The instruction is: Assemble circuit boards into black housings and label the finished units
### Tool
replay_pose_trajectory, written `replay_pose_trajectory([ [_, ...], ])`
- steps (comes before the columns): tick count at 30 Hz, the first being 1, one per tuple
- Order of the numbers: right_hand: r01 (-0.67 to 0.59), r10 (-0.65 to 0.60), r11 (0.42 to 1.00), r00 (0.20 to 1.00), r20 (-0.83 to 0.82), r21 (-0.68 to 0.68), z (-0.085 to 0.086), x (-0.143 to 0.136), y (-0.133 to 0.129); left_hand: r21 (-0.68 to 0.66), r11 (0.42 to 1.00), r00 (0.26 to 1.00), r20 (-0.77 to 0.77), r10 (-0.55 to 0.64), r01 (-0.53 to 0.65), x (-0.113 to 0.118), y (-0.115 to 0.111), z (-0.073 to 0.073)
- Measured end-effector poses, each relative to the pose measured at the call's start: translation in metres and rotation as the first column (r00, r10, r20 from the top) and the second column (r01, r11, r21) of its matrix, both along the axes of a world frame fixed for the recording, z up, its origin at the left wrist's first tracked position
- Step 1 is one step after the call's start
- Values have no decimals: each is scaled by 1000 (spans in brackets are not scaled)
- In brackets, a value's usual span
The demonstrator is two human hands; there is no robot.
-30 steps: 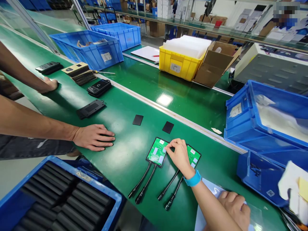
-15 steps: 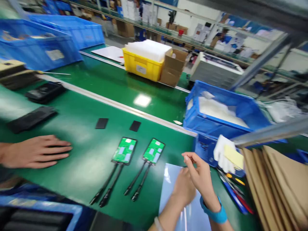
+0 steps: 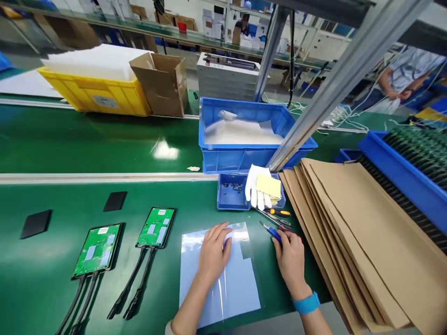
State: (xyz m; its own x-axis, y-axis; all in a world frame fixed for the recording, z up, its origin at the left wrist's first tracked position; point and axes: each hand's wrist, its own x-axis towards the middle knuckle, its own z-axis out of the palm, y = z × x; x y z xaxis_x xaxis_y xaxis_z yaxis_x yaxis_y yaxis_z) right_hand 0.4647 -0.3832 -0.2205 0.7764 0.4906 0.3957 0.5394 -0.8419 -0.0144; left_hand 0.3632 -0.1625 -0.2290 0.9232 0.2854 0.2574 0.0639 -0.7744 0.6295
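Note:
A light-blue sheet on glossy clear film lies on the green bench, with a stepped cutout along its upper right. My left hand rests on its upper part, fingers extended and holding nothing. To the right of the sheet, my right hand is closed around a blue utility knife, its thin tip pointing up and left. Left of the sheet are two green circuit boards, a nearer one and a farther one. Both sit in black housings with pale-blue pads on them and black cables attached.
Beyond my hands are a small blue tray of dark bits, white gloves and loose hand tools. Brown cardboard sheets lean at the right. A metal post slants past a blue bin. Two black pads lie at left.
The view has swung right. My hands, close together over the sheet before, are now apart: left flat on the sheet, right holding the knife. Another person's hand at far left is out of view.

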Motion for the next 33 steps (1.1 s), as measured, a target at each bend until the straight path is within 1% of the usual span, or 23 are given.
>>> replay_pose_trajectory([
  [2, 30, -31, 1000, 997, -67, -6, 3, -3, -4, 17, 1000, 1000, 0, -1, 1, 0, 1, 0],
  [4, -3, 7, 1000, 989, -145, 29, 8, -9, -9, 26, 1000, 1000, 1, 0, 0, 0, 1, 1],
  [6, -98, 119, 991, 957, -263, 93, 15, -16, -13, 27, 1000, 1000, 4, 3, -3, 0, 1, 2],
  [7, -152, 183, 981, 925, -334, 117, 19, -20, -14, 25, 1000, 1000, 6, 5, -5, 0, 1, 2],
  [9, -251, 277, 961, 850, -448, 119, 28, -26, -13, 22, 1000, 1000, 8, 11, -11, 0, 0, 3],
  [10, -292, 304, 951, 824, -478, 102, 31, -27, -12, 21, 1000, 1000, 8, 12, -12, 0, 0, 3],
  [11, -328, 323, 942, 814, -483, 77, 33, -28, -10, 19, 1000, 1000, 7, 13, -13, 0, 0, 4],
  [13, -392, 360, 920, 822, -442, 19, 35, -26, -7, 15, 1000, 1000, 6, 15, -15, 0, -1, 4],
  [15, -455, 410, 890, 824, -392, -26, 34, -24, -4, 12, 1000, 1000, 4, 18, -18, 0, -1, 5],
  [17, -491, 441, 869, 820, -365, -55, 33, -21, -1, 8, 1000, 1000, 0, 22, -22, 0, -1, 7],
  [22, -510, 467, 859, 815, -342, -41, 33, -17, 9, -6, 1000, 1000, -4, 26, -26, 1, -3, 9],
  [27, -553, 524, 833, 804, -282, -29, 32, -9, 20, -18, 1000, 1000, -8, 22, -22, 1, -3, 11],
  [33, -592, 569, 806, 778, -266, -11, 35, -1, 24, -36, 999, 1000, -16, 25, -26, 0, -3, 12],
])
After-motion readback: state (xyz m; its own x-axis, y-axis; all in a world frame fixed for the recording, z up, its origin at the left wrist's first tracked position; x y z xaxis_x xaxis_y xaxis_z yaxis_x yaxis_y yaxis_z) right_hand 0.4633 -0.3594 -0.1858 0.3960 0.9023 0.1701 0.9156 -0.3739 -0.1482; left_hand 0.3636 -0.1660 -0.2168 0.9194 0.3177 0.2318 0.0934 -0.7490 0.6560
